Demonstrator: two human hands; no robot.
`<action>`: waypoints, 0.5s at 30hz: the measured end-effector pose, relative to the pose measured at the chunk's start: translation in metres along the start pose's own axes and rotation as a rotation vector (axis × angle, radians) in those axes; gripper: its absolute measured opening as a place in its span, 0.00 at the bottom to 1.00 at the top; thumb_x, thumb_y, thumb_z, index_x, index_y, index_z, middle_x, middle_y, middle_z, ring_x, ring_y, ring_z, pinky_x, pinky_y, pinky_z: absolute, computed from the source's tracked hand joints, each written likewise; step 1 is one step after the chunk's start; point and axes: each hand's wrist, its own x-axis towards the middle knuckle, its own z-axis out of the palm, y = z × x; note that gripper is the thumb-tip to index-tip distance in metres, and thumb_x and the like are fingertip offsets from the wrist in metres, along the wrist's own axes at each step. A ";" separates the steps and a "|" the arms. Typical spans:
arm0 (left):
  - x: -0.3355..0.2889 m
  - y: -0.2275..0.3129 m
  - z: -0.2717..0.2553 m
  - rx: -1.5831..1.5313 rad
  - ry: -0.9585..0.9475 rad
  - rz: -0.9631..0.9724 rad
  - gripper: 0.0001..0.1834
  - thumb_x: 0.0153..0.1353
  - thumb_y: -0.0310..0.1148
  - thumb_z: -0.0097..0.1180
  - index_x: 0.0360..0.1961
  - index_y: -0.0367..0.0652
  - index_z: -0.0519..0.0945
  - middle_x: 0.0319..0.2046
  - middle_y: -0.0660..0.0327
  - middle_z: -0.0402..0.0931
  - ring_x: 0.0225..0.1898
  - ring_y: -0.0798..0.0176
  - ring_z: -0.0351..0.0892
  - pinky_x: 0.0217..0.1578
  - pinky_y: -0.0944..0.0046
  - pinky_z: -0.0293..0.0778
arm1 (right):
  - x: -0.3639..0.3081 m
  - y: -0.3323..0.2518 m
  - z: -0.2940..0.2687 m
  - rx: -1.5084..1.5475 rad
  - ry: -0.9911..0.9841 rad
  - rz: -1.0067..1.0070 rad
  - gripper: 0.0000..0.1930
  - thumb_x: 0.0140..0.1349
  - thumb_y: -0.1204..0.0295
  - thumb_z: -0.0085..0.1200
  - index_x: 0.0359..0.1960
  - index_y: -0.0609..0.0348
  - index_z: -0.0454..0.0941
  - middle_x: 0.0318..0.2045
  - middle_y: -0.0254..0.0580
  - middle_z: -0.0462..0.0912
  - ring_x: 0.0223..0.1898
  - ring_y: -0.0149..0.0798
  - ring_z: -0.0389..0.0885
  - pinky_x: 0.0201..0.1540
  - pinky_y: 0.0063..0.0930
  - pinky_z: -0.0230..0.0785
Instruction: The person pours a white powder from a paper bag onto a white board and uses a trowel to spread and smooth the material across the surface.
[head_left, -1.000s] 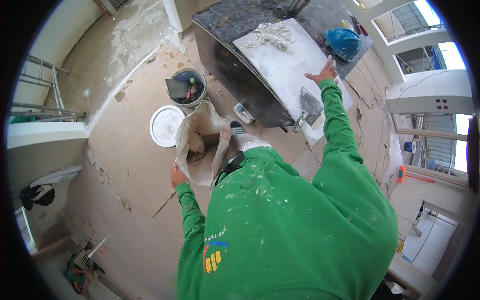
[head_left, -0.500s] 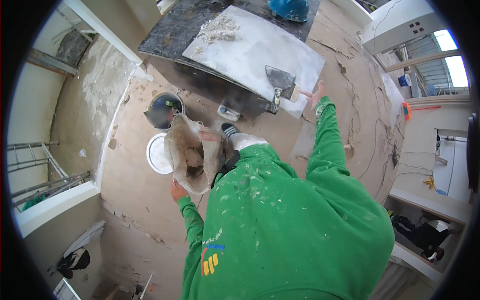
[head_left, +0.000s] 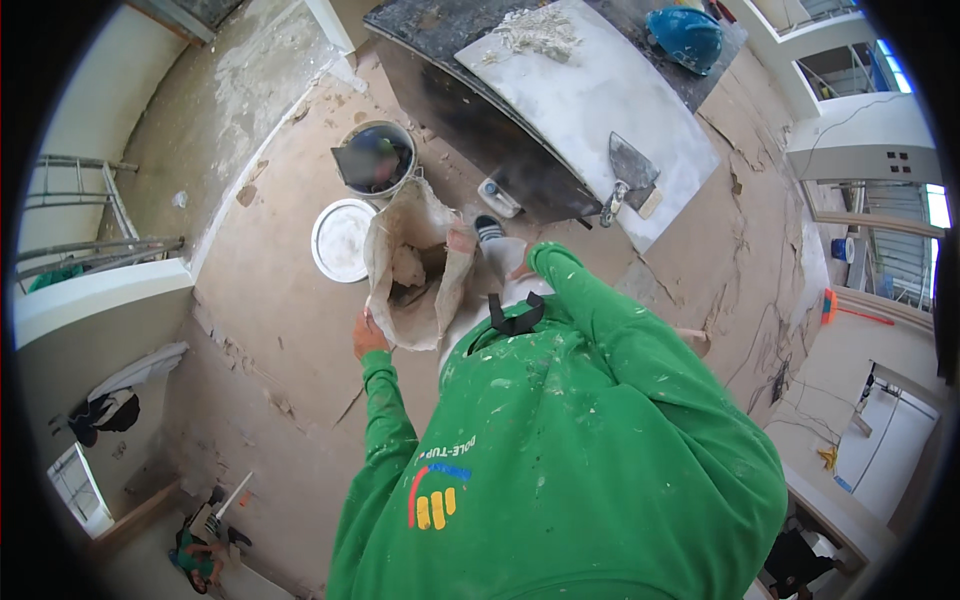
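Off-white sack (head_left: 452, 285), rim pinched in their left hand (head_left: 368, 338); right hand (head_left: 521, 263), can't tell; trowel (head_left: 629, 160) lies near one corner of the board (head_left: 610, 85).

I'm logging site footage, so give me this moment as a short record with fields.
Left hand: gripping the sack's rim
Right hand: near the leg, mostly hidden
Sack: open-mouthed, pale lumps inside
Table: white board, blue helmet
On board: trowel, pale clumps
Floor: bucket and round white lid near sack
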 end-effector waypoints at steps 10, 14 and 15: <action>-0.005 -0.016 0.005 0.037 0.044 -0.030 0.21 0.67 0.49 0.38 0.46 0.48 0.77 0.36 0.48 0.79 0.38 0.41 0.77 0.37 0.47 0.70 | 0.014 0.029 -0.004 0.091 -0.049 -0.097 0.28 0.46 0.64 0.58 0.53 0.55 0.75 0.50 0.48 0.78 0.47 0.45 0.79 0.51 0.40 0.70; -0.013 -0.018 0.009 -0.095 0.063 0.006 0.21 0.67 0.48 0.38 0.47 0.46 0.77 0.36 0.46 0.78 0.38 0.40 0.76 0.39 0.48 0.70 | 0.000 0.076 -0.011 0.505 -0.218 -0.381 0.26 0.47 0.71 0.56 0.52 0.56 0.76 0.49 0.43 0.79 0.44 0.39 0.80 0.48 0.35 0.71; -0.013 -0.019 0.008 -0.081 0.040 -0.024 0.21 0.67 0.48 0.38 0.47 0.45 0.77 0.37 0.46 0.78 0.39 0.41 0.76 0.39 0.49 0.70 | -0.022 0.081 -0.027 0.670 -0.272 -0.422 0.26 0.47 0.72 0.56 0.53 0.57 0.75 0.49 0.40 0.80 0.43 0.35 0.79 0.46 0.30 0.70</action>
